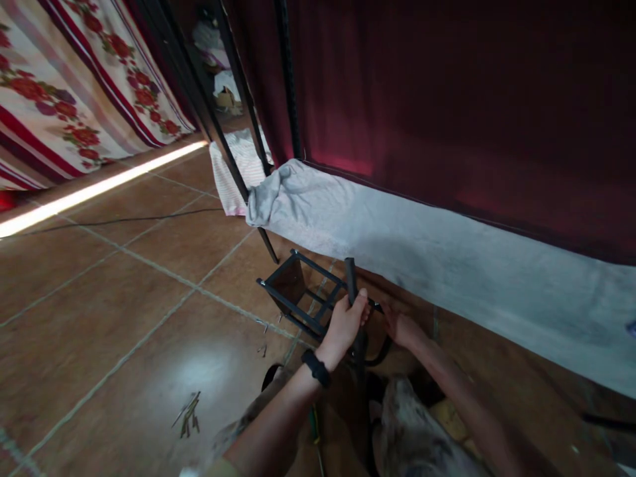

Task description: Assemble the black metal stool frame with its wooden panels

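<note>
The person crouches on the brown tiled floor (124, 318) with a small black metal frame (303, 291) lying on its side in front of the knees, just beside the grey cloth (397, 232) that hangs below the dark red curtain (472, 99). The left hand (345, 324), with a black band at the wrist, is curled around an upright black bar (351, 275) at the near end of the frame, fingers wrapped shut on it. The right hand (400, 328) sits low beside it, touching the frame's darker lower parts; from here I cannot tell whether it grips anything or only rests there.

The frame looks like thin welded steel rod: stiff, unlikely to bend, probably light enough for 1 hand but awkward because it is open and boxy. Painted bars can slip in a sweaty palm, so I would judge the corners, where 2 rods meet, to be the surest places to hold. A few small screws or nails (189, 414) lie scattered on the tile to the left, well apart from both hands.
</note>
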`<state>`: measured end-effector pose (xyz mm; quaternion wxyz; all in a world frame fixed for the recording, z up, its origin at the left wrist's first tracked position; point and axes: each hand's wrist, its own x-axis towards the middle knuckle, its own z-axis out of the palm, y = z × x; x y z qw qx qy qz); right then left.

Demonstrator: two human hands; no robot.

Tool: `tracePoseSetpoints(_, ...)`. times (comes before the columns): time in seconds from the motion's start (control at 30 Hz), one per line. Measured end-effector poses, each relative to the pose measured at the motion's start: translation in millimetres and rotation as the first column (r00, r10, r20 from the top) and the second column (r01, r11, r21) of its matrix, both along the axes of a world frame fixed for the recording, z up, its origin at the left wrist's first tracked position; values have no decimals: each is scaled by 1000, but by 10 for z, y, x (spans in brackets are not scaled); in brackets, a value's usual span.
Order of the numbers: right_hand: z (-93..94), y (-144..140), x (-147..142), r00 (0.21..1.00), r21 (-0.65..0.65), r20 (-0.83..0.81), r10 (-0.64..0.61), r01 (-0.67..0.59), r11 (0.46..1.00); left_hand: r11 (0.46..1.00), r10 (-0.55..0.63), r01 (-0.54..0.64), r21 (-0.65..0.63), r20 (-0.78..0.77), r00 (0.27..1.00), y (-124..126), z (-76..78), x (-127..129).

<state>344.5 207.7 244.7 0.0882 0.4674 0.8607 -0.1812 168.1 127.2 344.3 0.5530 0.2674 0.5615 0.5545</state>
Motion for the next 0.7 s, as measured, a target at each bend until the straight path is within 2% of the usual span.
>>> tracePoseSetpoints(0.1, -74, -16, 55, 998, 33, -52, 31, -29, 999, 994, -101, 104, 36, -95, 990, 24, -51, 49)
tracePoseSetpoints(0.23, -170, -55, 16, 998, 64, -55, -28, 32, 997, 981, -193, 196, -1, -164, 967, -25, -64, 134)
tracePoseSetpoints(0.3, -172, -44, -40, 997, 71, -52, -54, 57, 996, 977, -208, 215, 0, -262, 942, -62, -25, 130)
tracePoseSetpoints(0.37, -133, 3, -98, 996, 53, -73, -51, 55, 997, 976, -204, 219, -15, -433, 878, -90, 18, 70)
tracePoseSetpoints(0.43, -80, 71, -138, 995, 22, -94, -31, 33, 999, 980, -193, 178, -85, -610, 769, -102, 29, -60)
tracePoseSetpoints(0.5, -45, 139, -147, 997, -6, -78, -17, 17, 1000, 979, -200, 107, -174, -713, 672, -104, -20, -259)
tracePoseSetpoints(0.53, -43, 166, -136, 998, -18, -61, -15, 14, 1000, 976, -199, 63, -210, -729, 655, -104, -68, -379)
tracePoseSetpoints(0.6, -73, 199, -86, 999, -38, -33, -20, 18, 999, 969, -140, -45, -242, -691, 709, -112, -203, -637)
tracePoseSetpoints(0.67, -135, 200, -1, 999, -51, -37, -30, 28, 998, 958, 1, -163, -237, -565, 825, -137, -357, -874)
tracePoseSetpoints(0.7, -169, 191, 52, 998, -55, -43, -42, 39, 998, 953, 38, -187, -238, -519, 854, -158, -430, -967)
